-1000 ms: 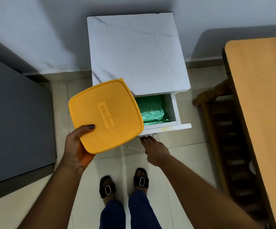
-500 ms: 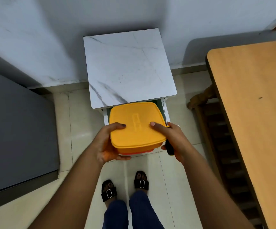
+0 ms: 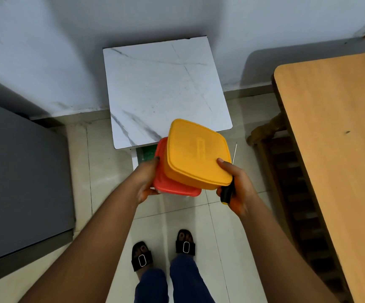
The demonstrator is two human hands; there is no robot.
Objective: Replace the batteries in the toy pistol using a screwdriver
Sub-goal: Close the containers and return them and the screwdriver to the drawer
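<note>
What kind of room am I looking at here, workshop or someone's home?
Most likely a room in a home, not a workshop: a marble-look side table against a painted wall, a tiled floor, a wooden table, and plastic food boxes, one with a yellow lid.

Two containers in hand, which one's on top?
The yellow container, tilted, right hand at its near corner along with the screwdriver. The red container is underneath, mostly covered, gripped by the left hand.

Yellow lid (image 3: 195,153), red box (image 3: 172,184), white-marbled cabinet (image 3: 162,88).
</note>
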